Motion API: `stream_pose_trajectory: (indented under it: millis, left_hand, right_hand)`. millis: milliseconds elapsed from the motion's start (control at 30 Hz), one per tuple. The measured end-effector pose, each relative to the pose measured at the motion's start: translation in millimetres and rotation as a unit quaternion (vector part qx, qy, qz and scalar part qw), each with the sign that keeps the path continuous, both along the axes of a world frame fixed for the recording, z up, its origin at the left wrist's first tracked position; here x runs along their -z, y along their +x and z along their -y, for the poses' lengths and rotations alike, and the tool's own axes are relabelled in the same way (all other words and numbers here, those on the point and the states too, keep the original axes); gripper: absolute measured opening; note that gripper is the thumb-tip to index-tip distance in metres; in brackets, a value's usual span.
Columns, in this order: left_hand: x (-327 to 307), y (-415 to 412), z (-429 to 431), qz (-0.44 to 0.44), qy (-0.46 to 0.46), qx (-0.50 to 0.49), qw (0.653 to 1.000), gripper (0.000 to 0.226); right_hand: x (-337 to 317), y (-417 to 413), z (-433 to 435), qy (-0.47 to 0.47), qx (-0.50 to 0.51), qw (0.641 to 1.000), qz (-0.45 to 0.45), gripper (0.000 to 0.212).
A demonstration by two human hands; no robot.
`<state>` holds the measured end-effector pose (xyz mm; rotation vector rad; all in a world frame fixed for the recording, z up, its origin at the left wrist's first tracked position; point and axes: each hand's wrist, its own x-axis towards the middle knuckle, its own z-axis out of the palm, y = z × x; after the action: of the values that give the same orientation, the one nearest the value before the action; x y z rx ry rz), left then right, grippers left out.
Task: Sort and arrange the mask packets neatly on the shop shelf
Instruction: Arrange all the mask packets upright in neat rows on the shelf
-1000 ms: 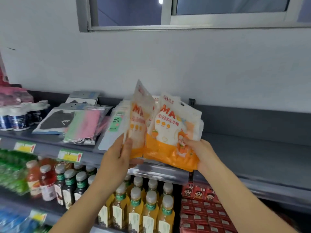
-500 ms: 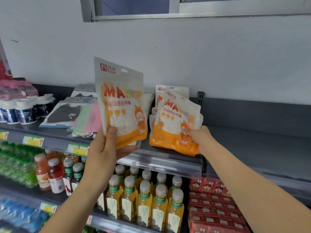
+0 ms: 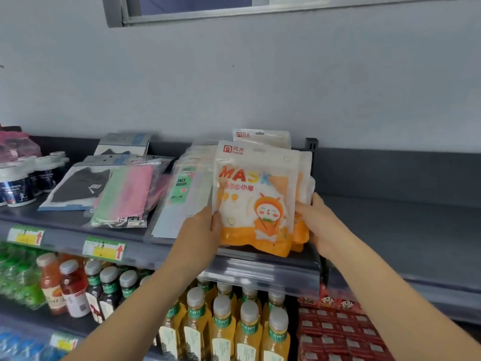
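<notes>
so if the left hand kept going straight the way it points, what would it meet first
The left hand grips the front orange mask packet, so it meets that first. Beyond it are probably the stacked packets behind, though depth is unclear.

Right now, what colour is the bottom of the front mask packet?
Orange on the mask packet; head view.

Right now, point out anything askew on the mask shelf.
The pink-and-green striped plastic mask packet lies slanted, overlapping the black mask packet beside it. The pale FACE MASK packet is tilted too. The orange-and-white MASK packets stand upright.
</notes>
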<state>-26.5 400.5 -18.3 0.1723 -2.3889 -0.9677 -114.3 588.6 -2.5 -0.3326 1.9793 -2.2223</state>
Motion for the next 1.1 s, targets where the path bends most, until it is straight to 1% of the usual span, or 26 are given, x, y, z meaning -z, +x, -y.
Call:
stream_pose_trajectory:
  millis: [67,100,133,167,200,233,267,300,333,367,400,433,500,533,567,633,700,767,833,900,967,1033,1100]
  left_hand:
    - [6,-11,1,0.014,-0.030,-0.019,0.999,0.030]
    - [9,-15,1,0.025,-0.055,-0.035,0.998,0.026]
    - [12,-19,0,0.037,-0.082,-0.053,0.995,0.023]
    - [15,-23,-1,0.046,-0.106,-0.067,0.991,0.023]
    - [17,-26,-2,0.053,-0.128,-0.076,0.987,0.023]
    - [19,-27,-3,0.059,-0.144,-0.081,0.984,0.023]
    - [21,-28,-4,0.065,-0.164,-0.089,0.980,0.022]
    - [23,-29,-4,0.068,-0.184,-0.098,0.976,0.022]
    - [25,-31,-3,0.063,-0.200,-0.103,0.972,0.021]
    - [26,-32,-3,0.037,-0.201,-0.103,0.973,0.019]
    - [26,-33,-3,0.004,-0.201,-0.100,0.975,0.011]
    - [30,-35,-1,-0.027,-0.188,-0.096,0.977,0.011]
    - [35,-40,4,-0.120,-0.165,-0.068,0.976,0.057]
    - [37,-43,7,-0.156,-0.173,-0.042,0.972,0.071]
    - [38,-45,9,-0.177,-0.188,-0.010,0.966,0.075]
    - [38,-48,15,-0.178,-0.225,0.066,0.956,0.070]
    - [42,-50,20,-0.148,-0.234,0.124,0.953,0.072]
    - [45,-52,24,-0.124,-0.209,0.183,0.953,0.076]
    - [47,-52,27,-0.125,-0.188,0.231,0.946,0.066]
    - [48,-52,30,-0.134,-0.146,0.257,0.946,0.057]
    - [49,-55,30,-0.127,-0.123,0.251,0.952,0.065]
    - [51,-56,30,-0.103,-0.131,0.238,0.957,0.076]
    - [53,-54,29,-0.084,-0.164,0.237,0.954,0.077]
  right_hand:
    - [0,6,1,-0.020,0.030,0.999,-0.002,0.066]
    - [1,11,2,-0.019,0.057,0.998,-0.017,0.069]
    - [4,18,3,0.001,0.083,0.995,-0.055,0.068]
    - [10,25,6,0.049,0.087,0.988,-0.117,0.071]
    - [19,33,9,0.119,0.065,0.974,-0.182,0.081]
    - [28,39,12,0.200,0.052,0.951,-0.230,0.092]
    - [36,41,14,0.271,0.066,0.925,-0.259,0.100]
    - [43,40,14,0.316,0.090,0.905,-0.270,0.104]
    - [46,38,15,0.337,0.111,0.895,-0.271,0.106]
    - [48,35,17,0.333,0.132,0.894,-0.268,0.107]
    - [49,33,18,0.320,0.148,0.897,-0.266,0.108]
    - [49,31,20,0.311,0.162,0.898,-0.265,0.110]
    - [50,28,24,0.338,0.193,0.880,-0.274,0.114]
    - [51,27,26,0.359,0.205,0.868,-0.274,0.114]
    - [50,28,28,0.377,0.209,0.863,-0.265,0.113]
    - [50,27,30,0.396,0.205,0.863,-0.236,0.112]
    - [46,29,31,0.381,0.188,0.882,-0.204,0.114]
    - [38,31,32,0.310,0.175,0.918,-0.173,0.116]
    - [34,29,33,0.233,0.202,0.940,-0.143,0.120]
    - [30,28,34,0.207,0.244,0.940,-0.120,0.125]
    - [28,30,40,0.220,0.258,0.935,-0.105,0.124]
    - [27,36,46,0.256,0.270,0.920,-0.125,0.113]
    - [25,44,51,0.298,0.289,0.892,-0.180,0.092]
